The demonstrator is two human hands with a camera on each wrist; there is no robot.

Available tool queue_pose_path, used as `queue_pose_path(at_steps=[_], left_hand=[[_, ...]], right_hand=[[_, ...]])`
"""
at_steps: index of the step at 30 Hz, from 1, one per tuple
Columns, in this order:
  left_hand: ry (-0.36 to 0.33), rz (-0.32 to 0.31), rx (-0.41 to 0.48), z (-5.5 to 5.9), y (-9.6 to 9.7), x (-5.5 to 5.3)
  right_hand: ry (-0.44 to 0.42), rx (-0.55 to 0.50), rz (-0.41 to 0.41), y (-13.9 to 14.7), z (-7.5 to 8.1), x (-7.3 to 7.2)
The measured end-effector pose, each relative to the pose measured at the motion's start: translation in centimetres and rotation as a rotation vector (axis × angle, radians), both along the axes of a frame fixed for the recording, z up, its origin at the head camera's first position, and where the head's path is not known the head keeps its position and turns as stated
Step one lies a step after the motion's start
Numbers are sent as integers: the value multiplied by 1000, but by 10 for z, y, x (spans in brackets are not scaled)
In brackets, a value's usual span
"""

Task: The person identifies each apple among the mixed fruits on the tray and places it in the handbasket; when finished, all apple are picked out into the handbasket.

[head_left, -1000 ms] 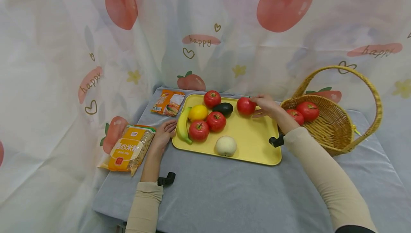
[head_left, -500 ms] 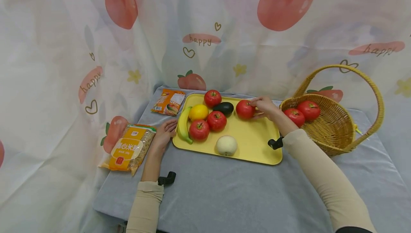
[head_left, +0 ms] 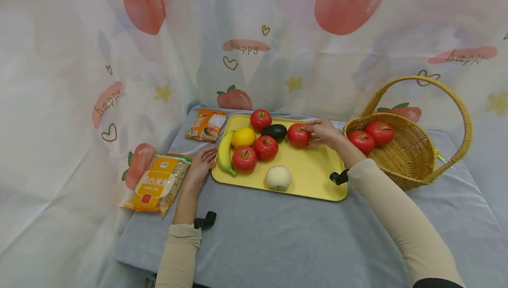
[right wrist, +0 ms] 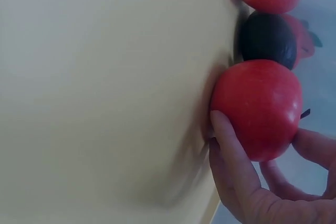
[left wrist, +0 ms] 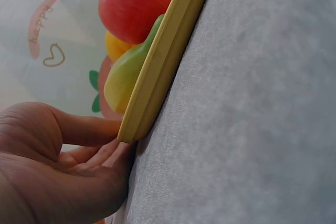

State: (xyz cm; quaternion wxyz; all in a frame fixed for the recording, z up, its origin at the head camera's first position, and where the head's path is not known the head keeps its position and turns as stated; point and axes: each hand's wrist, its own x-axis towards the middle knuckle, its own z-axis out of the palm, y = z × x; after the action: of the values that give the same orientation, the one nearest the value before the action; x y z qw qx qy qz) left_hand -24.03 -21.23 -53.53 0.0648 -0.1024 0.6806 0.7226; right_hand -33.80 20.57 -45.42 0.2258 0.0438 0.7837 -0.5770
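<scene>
In the head view, the person's right hand (head_left: 325, 134) is gripping a glossy, round red fruit with a dark stem (head_left: 297, 135), which is sitting toward the far side of a rectangular yellow tray (head_left: 313, 169). The left hand (head_left: 201, 164) is holding the tray at its left edge. A smooth dark green oval fruit (head_left: 274, 132) is lying just left of the gripped fruit. Farther left, three other round red fruits (head_left: 266, 147), an oval yellow lemon (head_left: 244, 137) and a curved yellow-green banana (head_left: 225, 153) are resting close together, while a round cream-white fruit (head_left: 278, 178) is sitting by the near edge. To the tray's right, a tan woven basket with an arched handle (head_left: 416, 147) is holding two more red fruits (head_left: 379, 133). On the grey cloth-covered table (head_left: 270, 235), a small orange packet (head_left: 206, 125) and a larger yellow-and-clear bag (head_left: 160, 182) are lying to the left.

In the left wrist view, the left hand is pinching the tray's rim at the corner, and the banana is showing just above that rim.

In the right wrist view, the fingers and thumb are curling round opposite sides of the red fruit, with the dark green fruit showing right behind it.
</scene>
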Motion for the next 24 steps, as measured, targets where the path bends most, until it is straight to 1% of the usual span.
queue_pose_path(at_steps=[6,15,24], left_hand=[[-3,-2,-1,-1,0,-2],[2,-11,-9,-2,-1,-1],[2,-2,-15,0,0,0]], right_hand=[[21,-9,-33,0,1,4],[10,17,-41,-3,0,8],[29,7,-52,8,-3,10]])
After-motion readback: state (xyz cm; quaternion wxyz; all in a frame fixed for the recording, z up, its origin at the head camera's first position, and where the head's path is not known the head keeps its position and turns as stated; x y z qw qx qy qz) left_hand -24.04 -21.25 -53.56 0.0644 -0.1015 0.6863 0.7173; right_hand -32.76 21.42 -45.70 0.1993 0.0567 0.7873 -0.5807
